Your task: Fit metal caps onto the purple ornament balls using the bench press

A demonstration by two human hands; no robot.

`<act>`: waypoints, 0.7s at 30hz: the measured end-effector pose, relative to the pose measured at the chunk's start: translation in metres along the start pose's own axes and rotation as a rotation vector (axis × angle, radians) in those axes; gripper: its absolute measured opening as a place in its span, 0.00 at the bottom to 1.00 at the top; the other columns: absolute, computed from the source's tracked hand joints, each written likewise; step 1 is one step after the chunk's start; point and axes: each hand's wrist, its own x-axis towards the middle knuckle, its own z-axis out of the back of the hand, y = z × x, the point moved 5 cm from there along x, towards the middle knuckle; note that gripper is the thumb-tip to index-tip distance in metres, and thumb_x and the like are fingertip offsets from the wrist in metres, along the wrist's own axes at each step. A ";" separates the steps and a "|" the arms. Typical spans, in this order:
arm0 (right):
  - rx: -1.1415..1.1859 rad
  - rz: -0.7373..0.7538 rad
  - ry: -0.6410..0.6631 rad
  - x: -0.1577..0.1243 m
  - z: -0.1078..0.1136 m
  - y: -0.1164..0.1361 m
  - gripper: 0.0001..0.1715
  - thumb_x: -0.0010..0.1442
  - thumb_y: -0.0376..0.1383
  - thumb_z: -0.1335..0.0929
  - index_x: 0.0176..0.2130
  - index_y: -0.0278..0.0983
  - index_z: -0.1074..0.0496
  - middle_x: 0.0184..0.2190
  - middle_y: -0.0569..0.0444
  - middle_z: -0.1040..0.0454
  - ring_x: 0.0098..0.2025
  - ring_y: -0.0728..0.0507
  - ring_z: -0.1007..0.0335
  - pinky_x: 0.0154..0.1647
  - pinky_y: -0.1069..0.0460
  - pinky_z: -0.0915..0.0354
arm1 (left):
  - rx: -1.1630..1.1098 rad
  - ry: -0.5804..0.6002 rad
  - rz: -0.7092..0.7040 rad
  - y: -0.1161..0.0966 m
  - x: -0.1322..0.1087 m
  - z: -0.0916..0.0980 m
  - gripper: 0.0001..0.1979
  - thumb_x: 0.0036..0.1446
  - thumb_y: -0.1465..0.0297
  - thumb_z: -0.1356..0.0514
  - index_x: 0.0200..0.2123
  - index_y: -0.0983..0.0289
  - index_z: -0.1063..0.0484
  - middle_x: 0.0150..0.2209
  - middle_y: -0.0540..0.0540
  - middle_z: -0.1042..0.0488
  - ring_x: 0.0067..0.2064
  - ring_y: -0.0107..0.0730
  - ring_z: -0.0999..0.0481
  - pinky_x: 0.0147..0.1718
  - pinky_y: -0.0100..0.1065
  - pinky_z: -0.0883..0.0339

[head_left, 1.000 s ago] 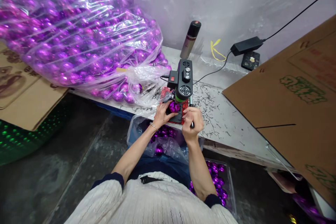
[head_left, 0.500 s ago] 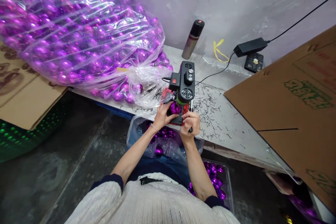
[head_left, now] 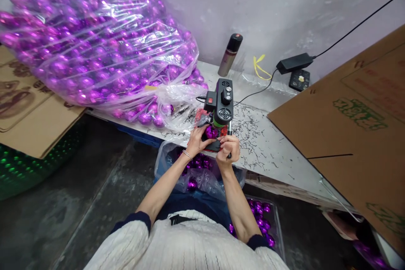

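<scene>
A small black bench machine (head_left: 221, 103) with a red switch stands on the white table (head_left: 268, 143). Under its head sits a shiny purple ball (head_left: 210, 131), and my left hand (head_left: 198, 140) is closed around that ball on the red base. My right hand (head_left: 228, 148) is wrapped round the machine's dark lever handle just right of the ball.
A huge clear bag of purple balls (head_left: 95, 50) fills the table's left. A spray can (head_left: 230, 54), a power adapter (head_left: 292, 62) and a cardboard sheet (head_left: 357, 135) lie behind and right. Bags and a tray of balls (head_left: 262, 219) sit by my lap. Black shavings litter the table.
My right hand on the lever has shifted slightly left and up toward the machine. My left hand stays on the ball. The camera view has drifted a little.
</scene>
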 end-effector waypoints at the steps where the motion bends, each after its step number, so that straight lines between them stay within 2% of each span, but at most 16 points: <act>1: 0.009 0.004 -0.002 -0.001 0.000 0.000 0.18 0.72 0.39 0.42 0.30 0.41 0.37 0.29 0.58 0.30 0.30 0.48 0.26 0.42 0.45 0.30 | 0.000 0.000 0.002 0.000 0.000 0.000 0.33 0.61 0.53 0.33 0.63 0.62 0.31 0.53 0.63 0.21 0.54 0.49 0.22 0.57 0.48 0.32; 6: -0.008 0.051 0.011 0.000 -0.002 0.004 0.19 0.71 0.37 0.42 0.28 0.40 0.38 0.27 0.58 0.31 0.28 0.47 0.27 0.37 0.47 0.31 | -0.006 -0.004 0.008 0.002 0.001 -0.001 0.31 0.61 0.54 0.33 0.63 0.61 0.30 0.53 0.63 0.21 0.55 0.49 0.22 0.58 0.49 0.33; 10: 0.006 -0.097 -0.024 0.027 0.002 0.015 0.19 0.71 0.37 0.40 0.27 0.41 0.36 0.26 0.57 0.31 0.29 0.47 0.30 0.31 0.50 0.34 | -0.049 -0.006 0.020 0.005 0.005 -0.003 0.33 0.58 0.54 0.30 0.62 0.61 0.31 0.54 0.63 0.21 0.55 0.51 0.22 0.57 0.51 0.32; 12: -0.017 -0.168 -0.008 0.046 0.004 0.024 0.19 0.71 0.37 0.40 0.27 0.40 0.35 0.25 0.57 0.31 0.30 0.47 0.30 0.33 0.49 0.35 | -0.086 -0.025 0.010 0.003 0.002 0.000 0.34 0.58 0.55 0.31 0.64 0.62 0.33 0.56 0.65 0.22 0.57 0.51 0.23 0.57 0.51 0.31; 14: -0.013 -0.204 0.027 0.060 0.005 0.031 0.20 0.71 0.37 0.39 0.26 0.40 0.35 0.25 0.58 0.32 0.30 0.48 0.31 0.34 0.50 0.36 | -0.109 -0.051 -0.037 -0.004 -0.010 0.007 0.35 0.61 0.56 0.33 0.67 0.62 0.37 0.59 0.66 0.25 0.60 0.51 0.24 0.59 0.51 0.31; 16: -0.005 -0.194 0.053 0.066 0.006 0.035 0.20 0.71 0.36 0.39 0.26 0.40 0.36 0.25 0.58 0.32 0.30 0.48 0.31 0.34 0.50 0.36 | -0.091 -0.047 -0.124 -0.016 -0.033 0.016 0.34 0.64 0.59 0.36 0.69 0.62 0.40 0.62 0.67 0.28 0.63 0.50 0.27 0.62 0.52 0.34; 19: -0.009 -0.138 0.062 0.059 0.007 0.035 0.19 0.70 0.34 0.38 0.26 0.40 0.35 0.26 0.57 0.30 0.31 0.48 0.30 0.35 0.50 0.36 | 0.010 0.048 -0.228 -0.029 -0.076 0.024 0.30 0.66 0.63 0.39 0.68 0.60 0.39 0.65 0.67 0.31 0.66 0.51 0.30 0.64 0.55 0.36; 21: -0.012 -0.124 0.053 0.052 0.007 0.033 0.19 0.70 0.34 0.38 0.26 0.40 0.34 0.26 0.57 0.29 0.31 0.47 0.30 0.35 0.49 0.36 | 0.074 0.096 -0.229 -0.029 -0.093 0.028 0.30 0.65 0.60 0.38 0.67 0.60 0.37 0.65 0.68 0.32 0.66 0.52 0.30 0.63 0.56 0.35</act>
